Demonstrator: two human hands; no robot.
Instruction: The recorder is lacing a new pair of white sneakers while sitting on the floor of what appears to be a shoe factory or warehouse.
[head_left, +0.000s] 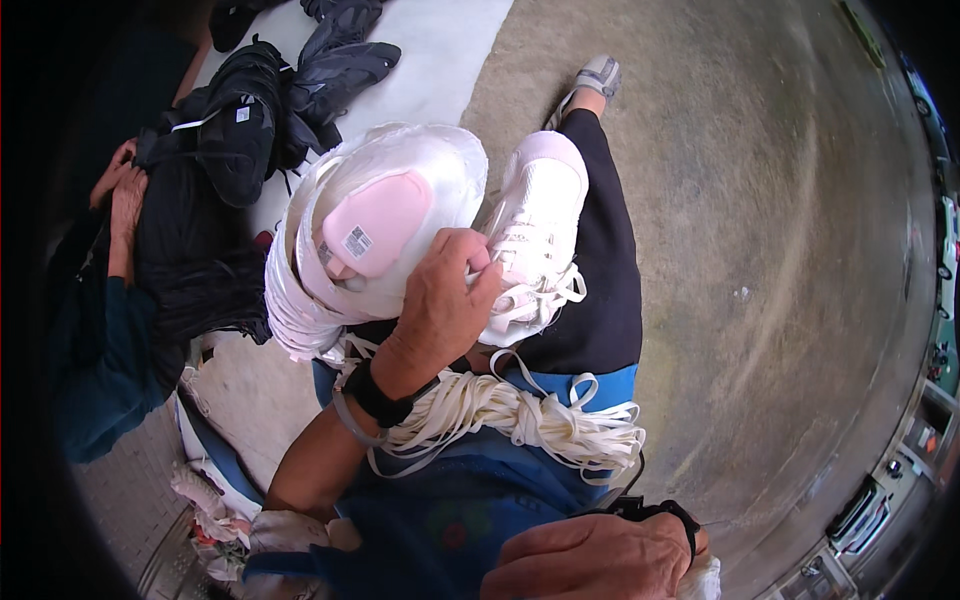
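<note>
Left hand (445, 285): fingers pinched closed at the lacing (528, 245) of a pale, round-toed shoe (552, 175) on the black-trousered thigh (605, 260) | right hand (600, 560): low, fingers hidden, grip unclear to me | flat cream laces (520, 410) heaped over blue cloth (440, 500) | glossy pink-and-white bundle (450, 165) alongside | stained concrete floor (760, 200)

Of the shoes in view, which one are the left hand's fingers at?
The white lace-up shoe with the pale pink toe, at the left hand. The black shoes lie farther left; the grey shoe is worn on a foot.
</note>
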